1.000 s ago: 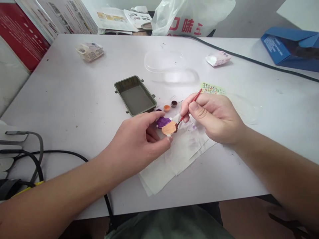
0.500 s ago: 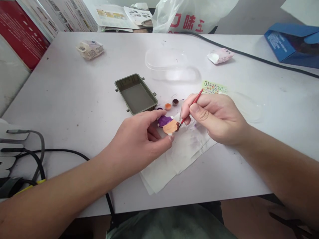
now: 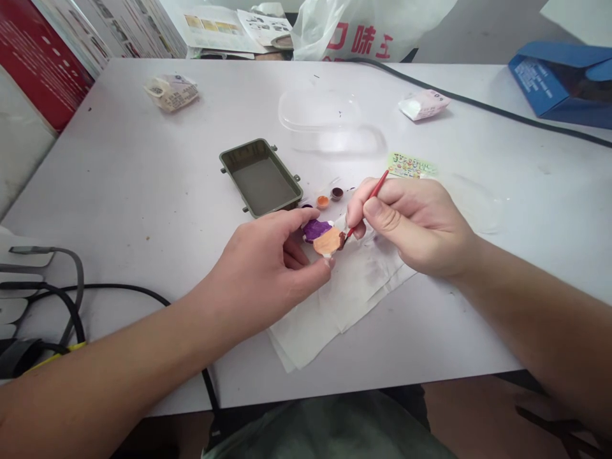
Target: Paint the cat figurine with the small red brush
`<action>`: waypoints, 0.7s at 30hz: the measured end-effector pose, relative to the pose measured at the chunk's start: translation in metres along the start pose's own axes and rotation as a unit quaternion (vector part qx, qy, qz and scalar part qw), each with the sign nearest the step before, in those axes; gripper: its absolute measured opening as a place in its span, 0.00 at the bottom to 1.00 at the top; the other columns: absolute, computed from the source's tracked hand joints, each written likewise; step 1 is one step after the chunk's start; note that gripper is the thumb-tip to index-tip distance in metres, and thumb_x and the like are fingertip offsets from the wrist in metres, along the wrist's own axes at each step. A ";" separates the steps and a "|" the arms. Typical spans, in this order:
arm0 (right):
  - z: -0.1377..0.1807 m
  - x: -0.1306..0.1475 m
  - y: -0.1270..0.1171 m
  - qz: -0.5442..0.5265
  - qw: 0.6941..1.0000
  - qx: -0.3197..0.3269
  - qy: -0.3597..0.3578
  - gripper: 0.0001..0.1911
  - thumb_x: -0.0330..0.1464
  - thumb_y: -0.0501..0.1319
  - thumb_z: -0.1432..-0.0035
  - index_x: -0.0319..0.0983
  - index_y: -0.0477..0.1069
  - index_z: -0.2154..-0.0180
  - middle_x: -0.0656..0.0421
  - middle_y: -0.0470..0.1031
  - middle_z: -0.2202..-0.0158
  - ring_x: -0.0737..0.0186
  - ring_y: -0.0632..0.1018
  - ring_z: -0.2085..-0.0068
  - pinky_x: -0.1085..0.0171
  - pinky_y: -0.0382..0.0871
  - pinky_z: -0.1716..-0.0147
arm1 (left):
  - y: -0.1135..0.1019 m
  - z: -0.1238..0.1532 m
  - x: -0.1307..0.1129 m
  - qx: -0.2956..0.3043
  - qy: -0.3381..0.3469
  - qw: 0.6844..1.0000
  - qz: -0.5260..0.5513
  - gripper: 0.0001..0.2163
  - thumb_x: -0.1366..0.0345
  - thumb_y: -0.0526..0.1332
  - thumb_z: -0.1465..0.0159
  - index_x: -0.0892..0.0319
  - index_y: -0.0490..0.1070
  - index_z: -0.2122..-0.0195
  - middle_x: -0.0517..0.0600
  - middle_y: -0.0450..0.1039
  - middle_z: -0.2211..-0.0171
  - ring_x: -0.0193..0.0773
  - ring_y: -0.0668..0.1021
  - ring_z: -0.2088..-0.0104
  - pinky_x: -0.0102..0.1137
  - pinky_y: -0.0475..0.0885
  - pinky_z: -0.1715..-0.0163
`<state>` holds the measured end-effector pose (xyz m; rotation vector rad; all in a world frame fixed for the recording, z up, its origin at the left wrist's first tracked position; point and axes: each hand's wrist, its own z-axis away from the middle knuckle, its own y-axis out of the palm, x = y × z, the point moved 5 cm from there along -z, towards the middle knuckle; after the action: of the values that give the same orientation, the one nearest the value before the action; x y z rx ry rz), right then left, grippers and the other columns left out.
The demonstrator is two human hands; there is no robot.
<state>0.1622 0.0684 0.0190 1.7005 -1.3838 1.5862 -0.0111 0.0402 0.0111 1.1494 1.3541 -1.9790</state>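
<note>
The left hand (image 3: pixel 261 268) pinches a small flat figurine (image 3: pixel 323 237), painted purple at its far-left part and orange toward the near right, above white paper towels (image 3: pixel 344 293) near the counter's (image 3: pixel 143 185) front edge; its long axis runs from far left to near right. The right hand's (image 3: pixel 411 223) fingers are closed around a thin red paintbrush (image 3: pixel 370 199), its handle slanting up toward the far right and its tip touching the figurine's brown right edge. Behind lie small round paint pots (image 3: pixel 329 197), an olive rectangular plastic tray (image 3: pixel 261 177), a clear lid (image 3: pixel 329 118) and a white bag printed with red characters (image 3: pixel 363 29).

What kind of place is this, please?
Probably a hobby or craft table in an office-like room: small paint pots, a thin brush in the right hand, printed leaflets behind.
</note>
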 end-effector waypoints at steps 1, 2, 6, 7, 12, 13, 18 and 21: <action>0.000 -0.001 0.001 0.000 1.000 0.007 0.002 0.14 0.38 0.57 0.31 0.40 0.75 0.66 0.58 0.76 0.68 0.65 0.76 0.67 0.64 0.73 0.65 | 0.000 0.000 0.000 0.002 0.001 1.000 0.000 0.16 0.66 0.64 0.38 0.49 0.76 0.49 0.42 0.75 0.72 0.32 0.77 0.75 0.24 0.72 0.76; 0.000 -0.002 0.002 0.004 1.000 0.011 0.005 0.13 0.38 0.57 0.31 0.40 0.75 0.66 0.58 0.76 0.68 0.66 0.76 0.67 0.65 0.73 0.65 | 0.000 0.000 0.000 0.003 0.002 1.000 -0.001 0.16 0.66 0.63 0.38 0.49 0.75 0.48 0.42 0.75 0.72 0.31 0.77 0.75 0.24 0.72 0.76; -0.002 -0.004 -0.002 0.021 1.000 -0.014 -0.002 0.14 0.36 0.56 0.30 0.40 0.75 0.66 0.58 0.76 0.67 0.68 0.76 0.67 0.66 0.73 0.64 | -0.001 0.001 0.001 -0.001 -0.001 1.000 -0.002 0.18 0.66 0.64 0.38 0.49 0.75 0.47 0.42 0.76 0.71 0.32 0.78 0.74 0.25 0.73 0.75; -0.003 -0.003 -0.003 0.019 1.000 -0.021 -0.006 0.14 0.36 0.56 0.30 0.40 0.75 0.67 0.59 0.76 0.67 0.68 0.76 0.67 0.66 0.73 0.64 | -0.001 0.001 0.001 -0.003 -0.001 1.000 -0.002 0.18 0.66 0.64 0.38 0.49 0.74 0.47 0.42 0.77 0.71 0.31 0.78 0.74 0.24 0.73 0.74; -0.001 -0.002 -0.002 0.001 1.000 -0.011 -0.010 0.14 0.34 0.56 0.29 0.40 0.75 0.66 0.59 0.75 0.67 0.68 0.76 0.66 0.66 0.73 0.64 | 0.000 0.001 0.000 0.004 0.006 1.000 -0.006 0.17 0.66 0.63 0.38 0.48 0.74 0.47 0.41 0.75 0.72 0.31 0.77 0.75 0.24 0.72 0.75; 0.000 -0.002 -0.001 0.001 1.000 0.000 -0.010 0.14 0.35 0.55 0.29 0.39 0.75 0.66 0.59 0.76 0.67 0.68 0.76 0.66 0.65 0.73 0.64 | 0.000 0.001 0.000 0.007 0.006 1.000 -0.008 0.17 0.66 0.63 0.38 0.48 0.75 0.47 0.42 0.75 0.72 0.31 0.77 0.75 0.24 0.72 0.75; -0.002 -0.004 -0.003 0.034 0.999 -0.023 -0.023 0.14 0.36 0.56 0.30 0.39 0.75 0.67 0.59 0.76 0.67 0.69 0.76 0.67 0.67 0.73 0.66 | 0.000 0.001 0.000 0.003 0.000 1.000 -0.004 0.17 0.65 0.64 0.38 0.49 0.75 0.47 0.42 0.76 0.70 0.30 0.77 0.74 0.23 0.72 0.75; -0.003 -0.004 -0.008 0.027 0.998 -0.054 -0.028 0.14 0.35 0.56 0.30 0.39 0.75 0.67 0.59 0.77 0.66 0.69 0.76 0.67 0.67 0.73 0.65 | -0.001 0.002 0.002 -0.002 -0.005 1.000 -0.002 0.19 0.64 0.65 0.38 0.48 0.74 0.45 0.42 0.77 0.69 0.30 0.77 0.74 0.23 0.73 0.75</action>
<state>0.1683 0.0754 0.0184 1.6682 -1.5281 1.4734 -0.0133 0.0390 0.0102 1.1348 1.3560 -1.9797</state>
